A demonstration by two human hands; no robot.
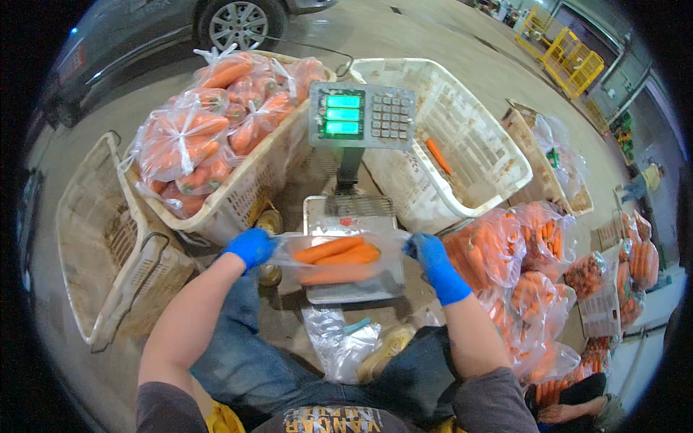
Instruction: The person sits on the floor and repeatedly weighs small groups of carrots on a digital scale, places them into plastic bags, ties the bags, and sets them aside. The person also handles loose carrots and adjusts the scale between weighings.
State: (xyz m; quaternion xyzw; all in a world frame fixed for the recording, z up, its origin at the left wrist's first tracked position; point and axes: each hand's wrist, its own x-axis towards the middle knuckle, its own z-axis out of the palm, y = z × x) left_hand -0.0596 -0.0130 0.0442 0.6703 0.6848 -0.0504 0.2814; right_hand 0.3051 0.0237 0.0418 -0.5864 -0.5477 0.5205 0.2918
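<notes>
My left hand (252, 250), in a blue glove, grips one end of a clear plastic bag. My right hand (427, 253), also gloved in blue, grips the bag's other end. Several carrots (340, 256) lie in the bag, which is stretched between both hands above the metal platform of a scale (354, 293). The scale's display head (361, 115) stands behind, its screens lit green. Below the scale, a stack of clear plastic bags (338, 343) lies by my shoe. A small blue-green item (357, 325) rests on the stack.
A plastic crate (260, 168) at left holds bagged carrots; an empty crate (81, 254) tilts beside it. Another crate (476, 162) at right holds one loose carrot (438, 156). Bagged carrots (487, 251) are piled at right. A car (135, 38) and distant person (647, 178) are beyond.
</notes>
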